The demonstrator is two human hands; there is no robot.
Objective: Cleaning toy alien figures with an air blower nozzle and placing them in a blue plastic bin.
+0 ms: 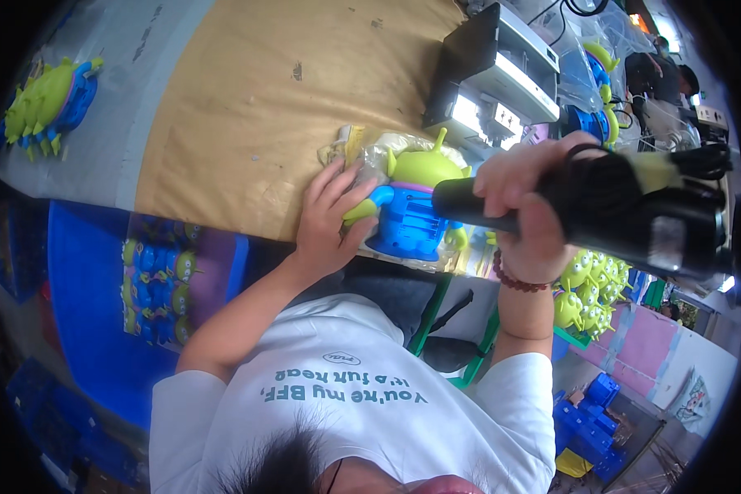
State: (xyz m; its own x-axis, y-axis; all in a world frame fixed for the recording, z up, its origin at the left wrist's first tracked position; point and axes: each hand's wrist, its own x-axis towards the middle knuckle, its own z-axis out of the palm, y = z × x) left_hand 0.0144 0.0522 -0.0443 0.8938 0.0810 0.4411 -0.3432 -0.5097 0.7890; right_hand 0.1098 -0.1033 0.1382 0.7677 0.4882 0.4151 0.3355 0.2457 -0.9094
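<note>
A green and blue plastic toy figure (416, 218) lies at the table's near edge on crumpled clear plastic, its slatted blue back facing up. My left hand (331, 210) grips its left side, with fingers and thumb around the bent arm. My right hand (527, 198) is closed around a black, tube-shaped power tool (626, 210) with a black cord bundled along it. The tool's narrower end overlaps the upper right of the figure's back in view; whether it touches cannot be made out, and its tip is hidden.
A white and black boxy device (502, 74) stands behind the figure. More green figures (49, 107) lie at the far left. A blue bin (90, 305) holds packed figures below the table's left edge. Several green heads (589, 288) sit at right. A person (663, 78) is in the background.
</note>
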